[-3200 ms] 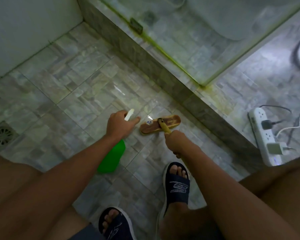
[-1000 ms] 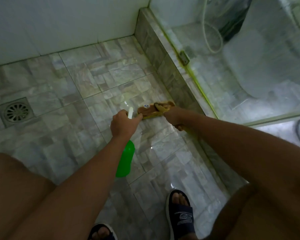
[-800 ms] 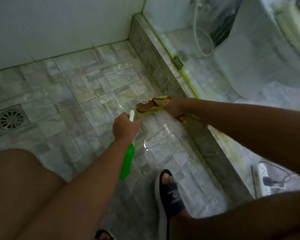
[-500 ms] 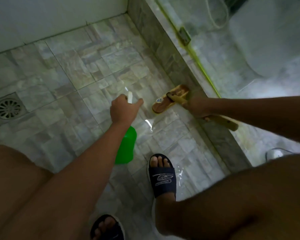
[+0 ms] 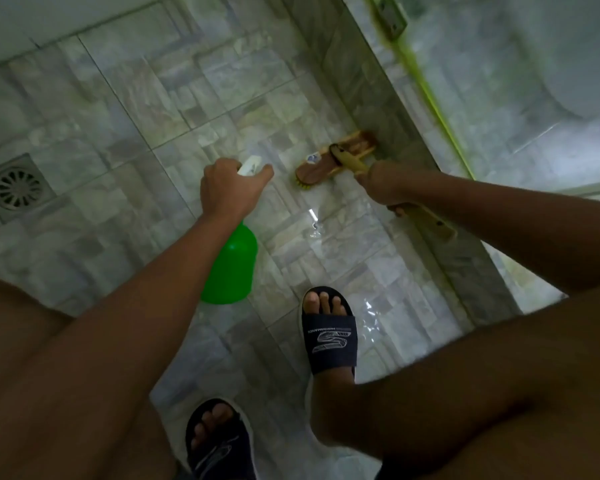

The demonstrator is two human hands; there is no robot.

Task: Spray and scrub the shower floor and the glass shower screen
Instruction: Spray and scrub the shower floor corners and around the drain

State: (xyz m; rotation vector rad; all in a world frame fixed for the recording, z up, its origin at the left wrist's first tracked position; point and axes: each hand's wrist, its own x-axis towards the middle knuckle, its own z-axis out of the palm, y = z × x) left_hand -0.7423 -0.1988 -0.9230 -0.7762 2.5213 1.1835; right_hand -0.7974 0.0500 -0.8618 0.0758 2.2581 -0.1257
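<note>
Scrubbing is the step in hand, down on the shower floor (image 5: 174, 109), and both hands are busy. The right hand (image 5: 383, 183) is curled tight round the handle of the scrub brush (image 5: 329, 162), with the wooden brush head just ahead of its knuckles and the tail of the handle poking out behind the wrist. The head sits low on the wet tiles, one end right up at the foot of the tiled kerb (image 5: 371, 95), though the blur leaves it unclear whether the yellow bristles are pressed flat or riding on an edge. Across from it, the left hand (image 5: 231, 188) grips the neck of the green spray bottle (image 5: 231, 265), forefinger stretched forward along the white nozzle, the bottle body hanging below the wrist, clear of the floor by the look of it. The nozzle points at the patch just short of the brush head. Beyond the right hand, above the kerb, stands the glass shower screen (image 5: 499, 81), with greenish grime along its bottom edge. Next, I'd judge, comes a firm stroke drawn back from the kerb towards the blue slide sandal (image 5: 328, 336), a fresh squirt ahead of the bristles, and later the glass.
</note>
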